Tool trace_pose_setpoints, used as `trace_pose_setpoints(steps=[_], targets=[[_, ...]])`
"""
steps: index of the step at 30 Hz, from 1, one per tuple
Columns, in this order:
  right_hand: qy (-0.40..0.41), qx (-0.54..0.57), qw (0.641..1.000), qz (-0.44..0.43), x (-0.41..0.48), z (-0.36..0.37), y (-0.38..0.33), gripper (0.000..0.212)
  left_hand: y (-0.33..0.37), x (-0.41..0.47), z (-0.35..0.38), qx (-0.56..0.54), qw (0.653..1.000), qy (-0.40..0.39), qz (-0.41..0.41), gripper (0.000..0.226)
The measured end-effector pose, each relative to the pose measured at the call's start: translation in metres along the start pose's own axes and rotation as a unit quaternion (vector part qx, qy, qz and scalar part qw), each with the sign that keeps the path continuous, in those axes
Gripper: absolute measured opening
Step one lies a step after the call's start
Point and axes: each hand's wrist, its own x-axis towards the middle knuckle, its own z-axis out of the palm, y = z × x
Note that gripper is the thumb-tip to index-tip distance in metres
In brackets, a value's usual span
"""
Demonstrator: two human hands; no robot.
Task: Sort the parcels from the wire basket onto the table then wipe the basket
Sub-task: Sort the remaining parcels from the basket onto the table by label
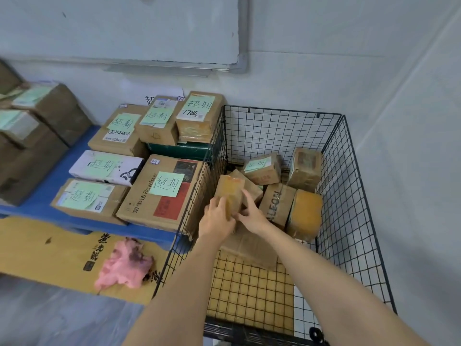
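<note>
Parcel (230, 196) upright, long axis vertical, between both hands in basket (349, 196).

Table (45, 203) left — wire basket (349, 196) right, holding parcels (277, 203).

Showing black grid wire on the basket (349, 156), over a yellow-tan floor sheet (252, 290). Holding brown cardboard parcels (277, 203), one wrapped in glossy orange-yellow tape (305, 216). Wearing pale green notes with black handwriting (166, 184) on brown boxes. Lying blue, the table (62, 171). Sitting pink with dark stains, a cloth (124, 265).
</note>
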Motion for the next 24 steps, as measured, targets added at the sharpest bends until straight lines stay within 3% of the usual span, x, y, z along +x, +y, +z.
trace_pose_setpoints(steps=[5,12,24], targets=[[-0.012,0.020,0.999,-0.024,-0.011,-0.029,-0.004,0.080,0.000,0.005,0.001,-0.011,1.000,-0.019,-0.008,0.063],[0.020,0.093,0.994,0.062,-0.024,-0.073,0.010,0.074,0.019,0.017,0.009,-0.095,0.991,-0.090,0.018,0.083],[0.123,0.071,0.987,-0.078,-0.050,-0.156,-0.089,0.074,0.088,0.051,-0.100,-0.227,0.960,0.008,0.166,0.079]])
